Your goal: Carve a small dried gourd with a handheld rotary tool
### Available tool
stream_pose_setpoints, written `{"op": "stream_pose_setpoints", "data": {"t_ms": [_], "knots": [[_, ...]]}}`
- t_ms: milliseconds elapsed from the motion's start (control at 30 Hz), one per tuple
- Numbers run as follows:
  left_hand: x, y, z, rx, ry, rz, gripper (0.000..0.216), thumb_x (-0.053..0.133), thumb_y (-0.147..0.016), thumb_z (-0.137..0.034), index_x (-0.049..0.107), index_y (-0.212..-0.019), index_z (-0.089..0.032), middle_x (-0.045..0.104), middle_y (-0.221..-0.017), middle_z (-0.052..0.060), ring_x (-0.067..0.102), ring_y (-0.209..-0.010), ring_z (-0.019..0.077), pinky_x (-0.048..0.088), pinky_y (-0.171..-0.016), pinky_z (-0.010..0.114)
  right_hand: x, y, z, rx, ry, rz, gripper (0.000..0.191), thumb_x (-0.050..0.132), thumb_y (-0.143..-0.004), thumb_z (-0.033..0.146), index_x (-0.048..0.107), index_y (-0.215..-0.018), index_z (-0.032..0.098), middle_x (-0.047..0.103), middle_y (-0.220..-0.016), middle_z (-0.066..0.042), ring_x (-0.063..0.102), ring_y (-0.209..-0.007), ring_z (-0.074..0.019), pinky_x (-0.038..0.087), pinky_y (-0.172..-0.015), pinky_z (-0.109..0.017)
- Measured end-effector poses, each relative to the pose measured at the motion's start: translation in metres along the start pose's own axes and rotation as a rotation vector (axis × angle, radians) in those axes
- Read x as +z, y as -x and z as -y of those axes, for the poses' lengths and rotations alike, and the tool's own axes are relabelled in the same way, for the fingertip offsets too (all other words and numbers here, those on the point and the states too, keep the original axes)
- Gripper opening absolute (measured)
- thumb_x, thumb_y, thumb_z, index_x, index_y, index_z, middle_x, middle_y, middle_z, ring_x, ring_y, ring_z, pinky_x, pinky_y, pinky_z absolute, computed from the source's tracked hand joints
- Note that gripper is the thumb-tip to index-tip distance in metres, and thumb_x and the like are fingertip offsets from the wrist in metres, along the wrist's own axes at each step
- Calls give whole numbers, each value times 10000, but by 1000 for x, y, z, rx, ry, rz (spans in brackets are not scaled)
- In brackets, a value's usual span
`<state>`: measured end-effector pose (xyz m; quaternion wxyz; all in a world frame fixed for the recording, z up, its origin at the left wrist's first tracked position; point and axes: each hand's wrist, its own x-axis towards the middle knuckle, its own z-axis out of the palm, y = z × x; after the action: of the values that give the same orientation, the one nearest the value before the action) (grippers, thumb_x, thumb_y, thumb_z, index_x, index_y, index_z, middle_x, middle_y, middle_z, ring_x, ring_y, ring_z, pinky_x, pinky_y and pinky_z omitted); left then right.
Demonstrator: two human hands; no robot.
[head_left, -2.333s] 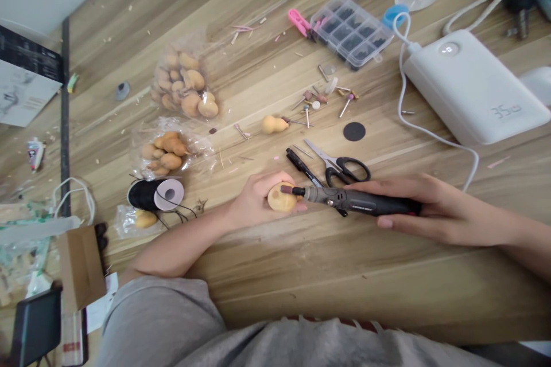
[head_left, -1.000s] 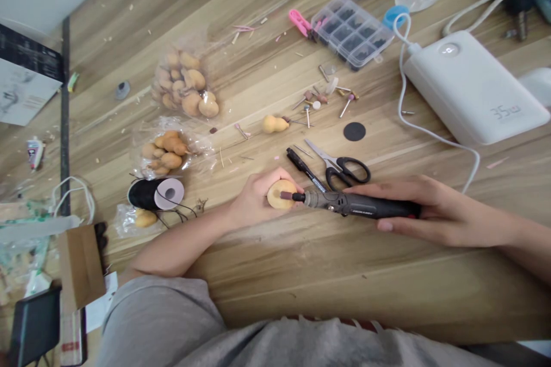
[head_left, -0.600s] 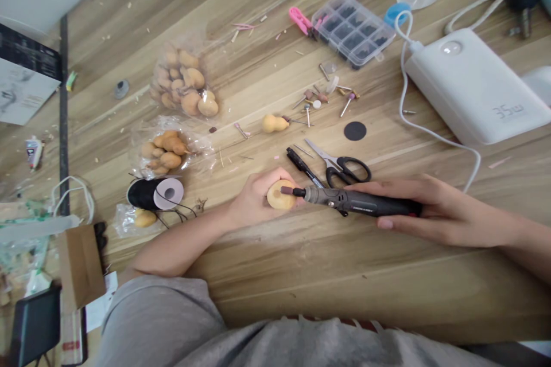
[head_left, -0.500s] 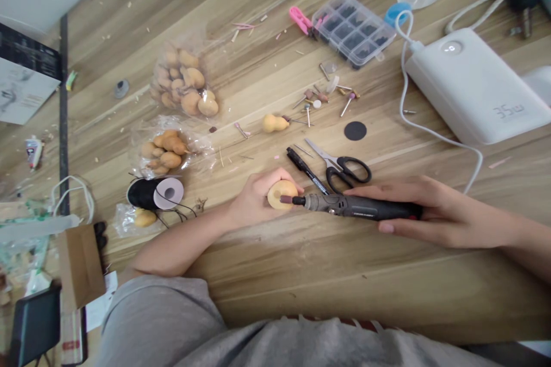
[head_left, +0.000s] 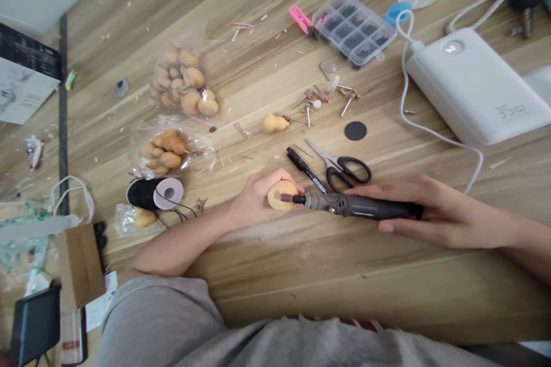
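Your left hand (head_left: 257,198) has its fingers wrapped around a rounded pale-yellow gourd (head_left: 282,187), mid-frame; your right hand (head_left: 439,215) has its fingers gripping a black-and-grey cylindrical rotary tool (head_left: 361,206), its brown bit (head_left: 286,198) overlapping the gourd.

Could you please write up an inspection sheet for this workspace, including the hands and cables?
Surface: wood-grain table, littered with small scraps.
Work items: round piece; rotary tool, its bit at the piece's face.
Clutter: scissors, pen, loose bits, bagged gourds, spool.
Hands: left hand grips the piece; right hand holds the tool.
Cables: white cable runs from power bank; far end hidden.
Surroundings: carton and printed box at the view's left.
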<state>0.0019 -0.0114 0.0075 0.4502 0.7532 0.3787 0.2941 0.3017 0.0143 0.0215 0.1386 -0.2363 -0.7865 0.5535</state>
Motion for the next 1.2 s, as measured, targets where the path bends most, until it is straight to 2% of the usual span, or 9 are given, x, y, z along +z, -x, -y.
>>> {"op": "stream_pose_setpoints", "data": {"t_ms": [167,233,400,567,733,933,1067,1200], "knots": [[3,3,2,-60,76,-61,249,755,-750,-246,576,-895,-152,753,-865,61,708,-728,120,560,-655,199,1,-1,0,-21,-19,35,507,615,-880,217,543,-1378,278,660,-1317,-47,661,-1144,-194,543,-918,-229],[2,2,1,-47,46,-34,235,741,-758,-245,582,-904,-152,752,-875,66,708,-743,126,559,-658,205,2,-1,0,-5,-16,22,503,609,-887,221,539,-1383,272,664,-1311,-52,662,-1141,-195,540,-922,-230],[-1,-1,-2,-20,-67,-49,198,717,-765,-269,579,-847,-153,726,-754,34,657,-612,97,507,-547,176,1,0,0,27,-7,-49,525,617,-886,252,521,-1401,293,700,-1253,-39,669,-1131,-216,563,-884,-245],[0,0,-1,-16,7,-4,214,717,-775,-260,580,-900,-155,753,-877,73,711,-748,132,561,-650,209,0,-1,0,-17,-15,0,539,625,-878,215,519,-1396,319,671,-1304,-19,672,-1123,-176,535,-909,-196],[3,1,2,-62,10,-59,238,747,-759,-272,575,-870,-150,750,-853,71,708,-722,131,556,-644,215,1,-1,1,-34,1,39,512,616,-884,204,532,-1384,276,661,-1317,-42,661,-1141,-169,531,-915,-192],[-1,0,-1,-25,-67,-27,206,714,-772,-277,577,-869,-156,731,-793,46,673,-656,109,520,-575,189,1,1,-1,27,-1,-47,526,621,-881,237,527,-1395,297,687,-1276,-35,678,-1113,-212,563,-874,-239],[-2,0,0,-12,-16,10,222,718,-771,-264,579,-908,-157,748,-877,71,707,-751,133,560,-660,214,0,0,-1,-14,1,2,538,616,-884,218,511,-1407,293,671,-1299,-45,670,-1128,-201,544,-916,-242],[2,3,5,-31,52,-26,251,748,-757,-242,577,-919,-155,755,-887,69,718,-759,128,565,-665,200,-1,0,0,-38,9,23,537,616,-881,196,516,-1401,285,671,-1299,-51,666,-1134,-189,537,-920,-226]]}}
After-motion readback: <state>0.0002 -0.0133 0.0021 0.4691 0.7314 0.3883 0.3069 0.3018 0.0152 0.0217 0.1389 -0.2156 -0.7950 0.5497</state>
